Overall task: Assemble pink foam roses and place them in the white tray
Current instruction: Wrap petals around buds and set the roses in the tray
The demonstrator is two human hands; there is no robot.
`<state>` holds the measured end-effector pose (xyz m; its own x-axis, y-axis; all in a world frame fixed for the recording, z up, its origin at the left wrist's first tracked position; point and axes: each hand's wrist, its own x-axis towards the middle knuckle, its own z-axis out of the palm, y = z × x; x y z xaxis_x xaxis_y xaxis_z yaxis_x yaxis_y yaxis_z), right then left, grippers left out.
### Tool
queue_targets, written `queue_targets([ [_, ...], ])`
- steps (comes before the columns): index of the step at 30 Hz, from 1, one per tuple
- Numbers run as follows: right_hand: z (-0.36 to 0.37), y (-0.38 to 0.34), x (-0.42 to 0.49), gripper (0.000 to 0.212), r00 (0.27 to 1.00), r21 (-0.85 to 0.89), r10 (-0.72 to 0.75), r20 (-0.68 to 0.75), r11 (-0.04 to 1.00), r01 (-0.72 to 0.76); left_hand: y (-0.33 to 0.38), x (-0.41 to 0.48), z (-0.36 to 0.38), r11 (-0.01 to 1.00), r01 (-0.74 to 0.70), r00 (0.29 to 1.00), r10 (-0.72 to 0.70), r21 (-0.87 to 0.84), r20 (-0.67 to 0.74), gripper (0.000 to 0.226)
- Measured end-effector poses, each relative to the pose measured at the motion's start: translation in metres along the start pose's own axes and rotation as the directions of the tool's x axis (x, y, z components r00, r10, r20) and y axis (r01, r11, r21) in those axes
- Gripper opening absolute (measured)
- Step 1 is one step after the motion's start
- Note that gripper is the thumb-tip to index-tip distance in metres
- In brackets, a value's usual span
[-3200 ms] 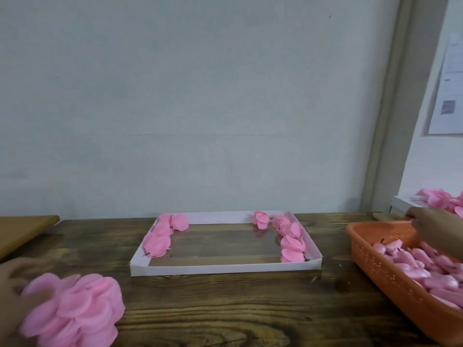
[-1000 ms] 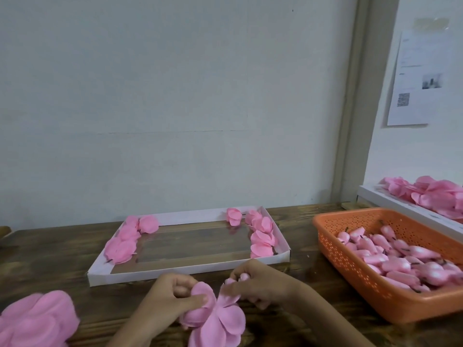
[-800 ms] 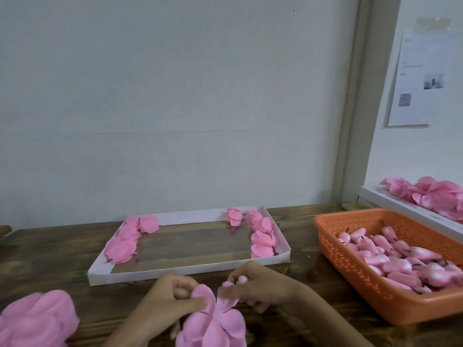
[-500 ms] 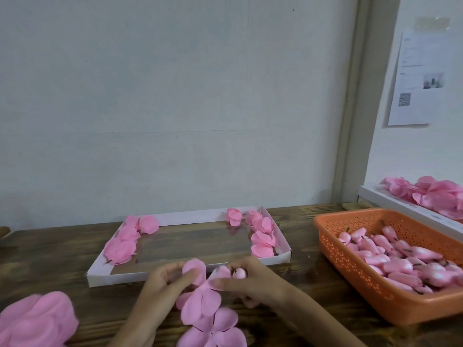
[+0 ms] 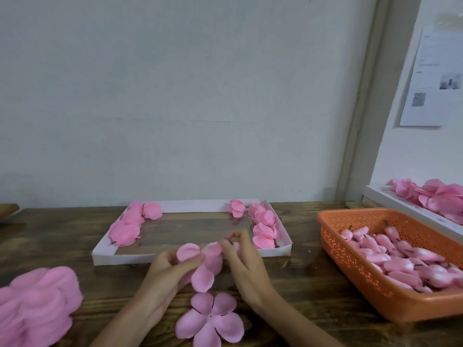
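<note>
Pink petal layer (image 5: 203, 279), pinched in left hand (image 5: 165, 276) and right hand (image 5: 248, 269) fingers (image 5: 191, 262), partly hides white tray (image 5: 120, 259).

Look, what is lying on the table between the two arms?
A flat pink five-petal foam piece lies on the wooden table between the left forearm and the right forearm; the head view shows it.
</note>
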<state>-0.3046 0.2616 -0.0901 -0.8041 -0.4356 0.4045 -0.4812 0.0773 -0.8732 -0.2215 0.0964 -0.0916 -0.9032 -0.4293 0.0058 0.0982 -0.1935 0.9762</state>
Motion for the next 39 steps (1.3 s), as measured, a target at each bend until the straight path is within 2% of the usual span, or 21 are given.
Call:
queue_targets([
  [4,0.002,-0.002,-0.004,0.028,0.999,-0.071,-0.037,0.001,0.997,0.037,0.002,-0.003,0.0,1.0,-0.003,0.998,0.002,-0.011,-0.057,0.042],
  [6,0.001,-0.003,-0.004,0.028,0.994,-0.192,-0.109,0.023,0.975,0.112,0.003,-0.004,0.0,0.998,-0.048,0.994,0.053,0.047,-0.098,0.034],
  [9,-0.002,-0.007,-0.004,0.034,0.969,-0.328,-0.198,0.147,0.915,0.237,0.004,-0.005,0.0,0.98,-0.124,0.983,0.144,0.157,-0.118,0.016],
  [11,-0.002,-0.011,-0.006,0.035,0.968,-0.288,-0.198,0.154,0.928,0.235,0.003,-0.004,-0.002,0.973,-0.143,0.971,0.173,0.182,-0.163,0.014],
  [14,-0.001,-0.01,-0.008,0.047,0.957,-0.232,-0.258,0.131,0.931,0.282,0.0,-0.001,-0.004,0.975,-0.12,0.958,0.163,0.188,-0.235,0.018],
  [21,0.006,0.0,-0.004,0.017,0.921,-0.234,-0.377,0.099,0.891,0.39,-0.002,0.001,-0.005,0.979,-0.114,0.959,0.153,0.17,-0.237,0.025],
  [25,0.005,0.004,-0.003,0.02,0.936,-0.239,-0.346,0.067,0.905,0.352,0.0,-0.001,-0.002,0.98,-0.133,0.966,0.162,0.15,-0.201,0.027],
  [29,0.006,0.006,-0.003,0.03,0.941,-0.255,-0.336,0.032,0.908,0.333,-0.001,-0.004,0.005,0.978,-0.14,0.96,0.172,0.153,-0.219,0.014],
  [39,0.007,0.012,-0.001,0.027,0.939,-0.268,-0.343,0.027,0.902,0.338,0.0,-0.008,0.012,0.972,-0.16,0.966,0.191,0.174,-0.177,0.022],
])
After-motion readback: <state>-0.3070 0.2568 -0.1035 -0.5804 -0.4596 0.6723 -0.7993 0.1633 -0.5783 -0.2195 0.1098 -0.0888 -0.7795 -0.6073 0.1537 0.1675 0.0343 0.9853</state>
